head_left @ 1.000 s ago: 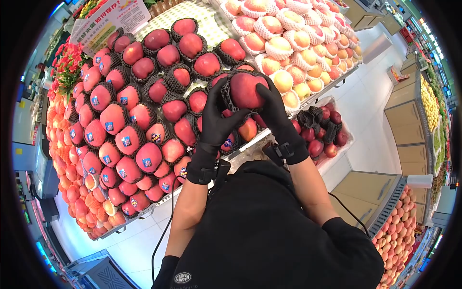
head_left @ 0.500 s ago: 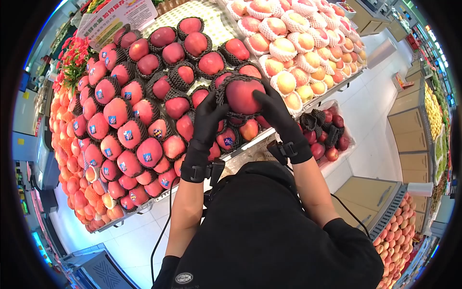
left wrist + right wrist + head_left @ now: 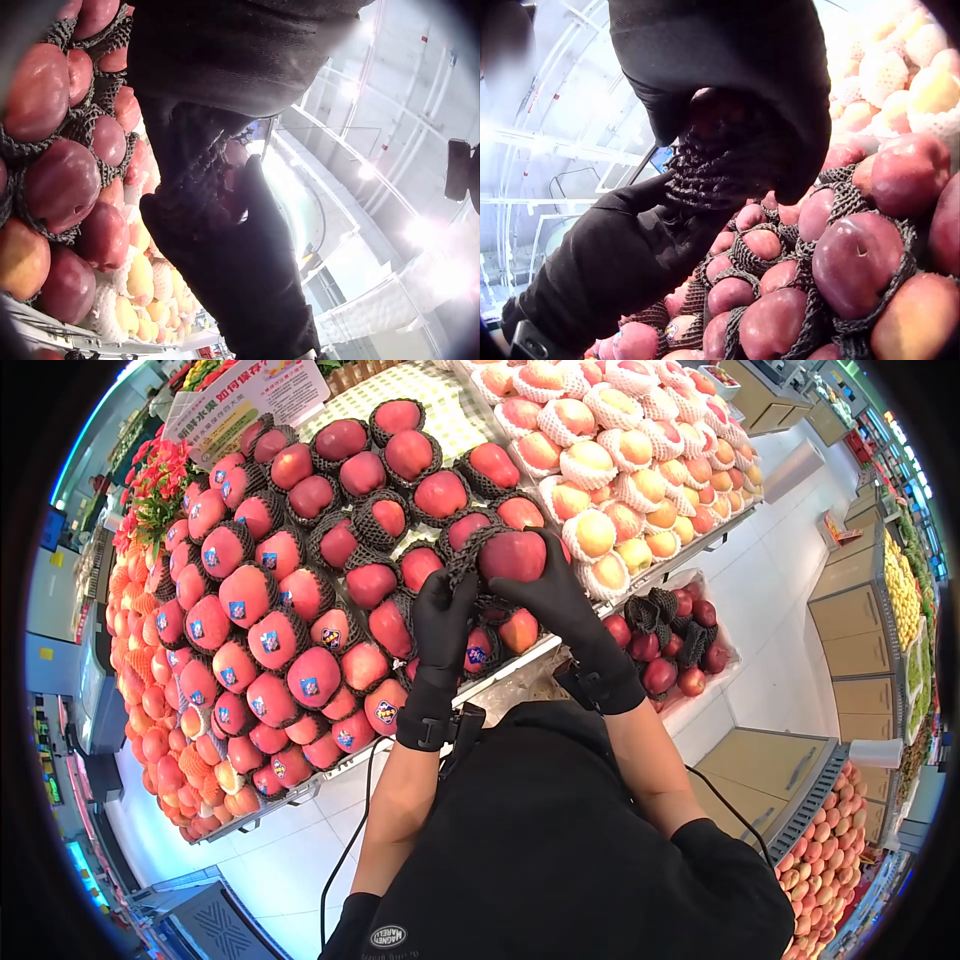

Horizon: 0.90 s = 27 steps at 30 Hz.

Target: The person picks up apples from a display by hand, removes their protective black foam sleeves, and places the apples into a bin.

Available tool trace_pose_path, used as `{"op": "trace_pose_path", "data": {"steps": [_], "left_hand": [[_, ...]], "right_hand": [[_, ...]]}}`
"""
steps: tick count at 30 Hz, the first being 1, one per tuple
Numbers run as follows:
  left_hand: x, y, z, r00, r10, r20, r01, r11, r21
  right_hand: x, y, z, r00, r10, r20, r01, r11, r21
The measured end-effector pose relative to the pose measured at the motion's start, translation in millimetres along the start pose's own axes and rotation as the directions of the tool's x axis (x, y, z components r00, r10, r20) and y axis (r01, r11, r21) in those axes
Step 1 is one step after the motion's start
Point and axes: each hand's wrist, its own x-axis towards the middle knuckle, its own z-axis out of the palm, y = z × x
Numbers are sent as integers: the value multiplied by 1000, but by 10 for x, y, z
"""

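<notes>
Both hands wear black gloves and meet over the apple display in the head view. A large dark red apple (image 3: 513, 556) sits in the grip of my right hand (image 3: 566, 600), its thumb across the near side. My left hand (image 3: 443, 622) pinches the black foam net (image 3: 463, 558) at the apple's left side. Ridges of the net (image 3: 705, 176) show between the two hands in the right wrist view, still partly around the apple. In the left wrist view the right hand (image 3: 247, 262) faces the left across the net, and most of the apple is hidden.
Stickered red apples (image 3: 275, 640) in black nets fill the sloped stand at left. Peach-coloured fruit (image 3: 590, 465) in white nets lies at right. Below the stand's edge, a lined box (image 3: 735, 650) holds dark red fruit and loose black nets. A sign (image 3: 245, 410) stands behind.
The apple has turned and come slightly lower between the hands. My left hand has gone from cupping its side to pinching the net, more of which now shows left of the apple.
</notes>
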Motion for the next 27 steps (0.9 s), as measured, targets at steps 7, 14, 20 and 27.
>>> {"op": "trace_pose_path", "data": {"steps": [7, 14, 20, 27], "left_hand": [[1, -34, -60, 991, -109, -74, 98, 985, -142], [-87, 294, 68, 979, -195, 53, 202, 950, -237], [-77, 227, 61, 970, -198, 140, 231, 929, -288], [-58, 23, -50, 995, -88, 36, 94, 969, -228]], "right_hand": [[-54, -122, -125, 991, -84, 107, 69, 989, 131], [-44, -49, -108, 969, -235, 81, 213, 952, 218], [14, 0, -73, 992, -111, 58, 102, 984, 143], [38, 77, 55, 999, -43, -14, 45, 970, 240]]}}
